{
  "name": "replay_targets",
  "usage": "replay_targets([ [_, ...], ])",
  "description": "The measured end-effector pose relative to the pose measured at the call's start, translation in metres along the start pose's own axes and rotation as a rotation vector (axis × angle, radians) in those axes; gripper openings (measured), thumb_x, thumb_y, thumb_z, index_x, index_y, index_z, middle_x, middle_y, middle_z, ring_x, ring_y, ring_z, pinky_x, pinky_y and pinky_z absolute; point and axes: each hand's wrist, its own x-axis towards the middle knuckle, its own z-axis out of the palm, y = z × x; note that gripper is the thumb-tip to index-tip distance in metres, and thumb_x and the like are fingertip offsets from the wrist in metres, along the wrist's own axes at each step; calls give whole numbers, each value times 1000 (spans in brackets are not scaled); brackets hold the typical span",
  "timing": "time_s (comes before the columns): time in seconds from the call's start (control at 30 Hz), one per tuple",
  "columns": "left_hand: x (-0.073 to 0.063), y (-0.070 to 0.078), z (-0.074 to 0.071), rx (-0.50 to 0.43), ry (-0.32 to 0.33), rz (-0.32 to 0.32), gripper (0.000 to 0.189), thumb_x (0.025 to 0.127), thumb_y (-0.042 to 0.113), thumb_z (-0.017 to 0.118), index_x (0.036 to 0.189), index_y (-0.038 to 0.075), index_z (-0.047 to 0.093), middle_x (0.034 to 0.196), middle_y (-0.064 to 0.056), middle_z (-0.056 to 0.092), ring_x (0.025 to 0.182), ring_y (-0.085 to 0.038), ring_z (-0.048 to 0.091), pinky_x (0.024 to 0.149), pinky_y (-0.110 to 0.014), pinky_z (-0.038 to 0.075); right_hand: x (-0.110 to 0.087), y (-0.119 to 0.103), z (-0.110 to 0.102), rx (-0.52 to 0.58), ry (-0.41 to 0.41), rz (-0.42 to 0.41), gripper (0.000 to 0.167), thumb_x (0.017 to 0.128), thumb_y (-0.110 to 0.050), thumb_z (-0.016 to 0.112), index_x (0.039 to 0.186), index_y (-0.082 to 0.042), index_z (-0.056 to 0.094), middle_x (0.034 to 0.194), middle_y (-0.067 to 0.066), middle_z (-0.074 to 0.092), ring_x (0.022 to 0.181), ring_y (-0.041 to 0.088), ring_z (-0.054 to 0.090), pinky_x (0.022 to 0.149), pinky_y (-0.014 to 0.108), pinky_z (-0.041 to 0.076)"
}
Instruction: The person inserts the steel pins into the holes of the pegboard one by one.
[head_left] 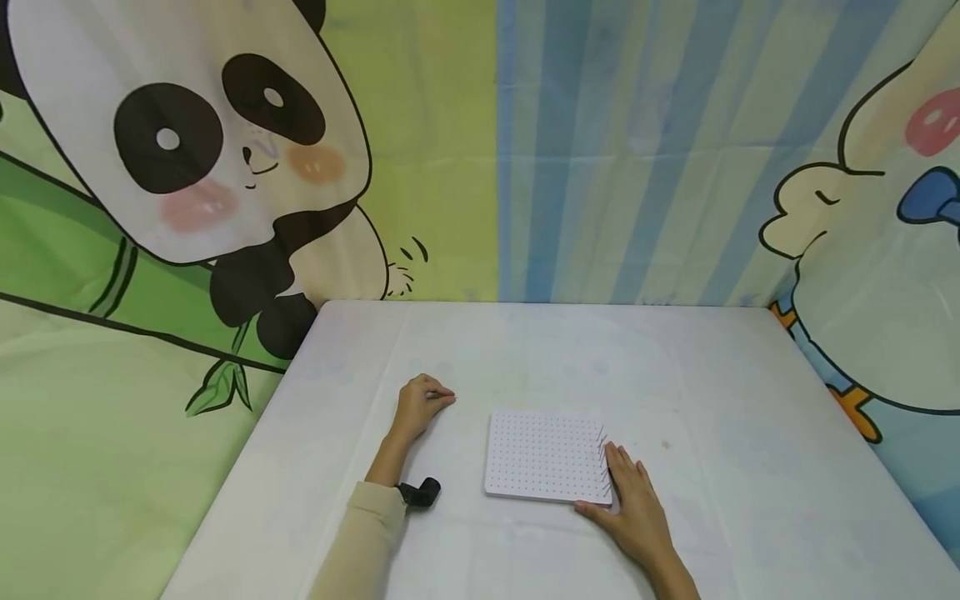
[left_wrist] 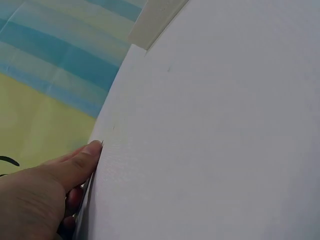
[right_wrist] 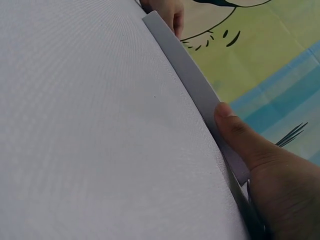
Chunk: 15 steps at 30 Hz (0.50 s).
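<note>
A white pegboard (head_left: 547, 457) with rows of small holes lies on the white table. Along its right edge stands a row of thin, slanted needles (head_left: 604, 467), their points up in the right wrist view. My left hand (head_left: 422, 407) is left of the board, just above the table, and pinches a thin needle (left_wrist: 102, 143) between thumb and fingertips; only its tip shows. My right hand (head_left: 636, 510) rests at the board's near right corner. Its thumb (right_wrist: 235, 127) presses the near side face, while the straight fingers lie along the right side.
The white table (head_left: 720, 400) reaches back to a hanging cloth (head_left: 420, 150) printed with a panda and stripes. A black device (head_left: 422, 492) is strapped to my left wrist. Small dark marks lie on the table in the left wrist view; I cannot tell what they are.
</note>
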Motion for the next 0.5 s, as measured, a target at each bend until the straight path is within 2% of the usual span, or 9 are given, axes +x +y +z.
replay_targets([
  [0.37, 0, -5, 1, 32, -4, 48, 8, 75, 15, 76, 75, 8, 72, 77, 1, 60, 75, -17, 51, 66, -31, 44, -1, 1, 0, -5, 15, -9, 104, 67, -56, 73, 138, 7, 33, 142, 21, 35, 130, 38, 30, 110, 43, 9],
  [0.5, -2, -5, 1, 70, -18, 59, 8, 78, 16, 74, 75, 10, 71, 77, 2, 62, 73, -15, 52, 67, -31, 43, -1, 1, 2, 0, 3, -1, 104, 67, -57, 73, 139, 6, 32, 142, 21, 34, 130, 38, 29, 110, 43, 9],
])
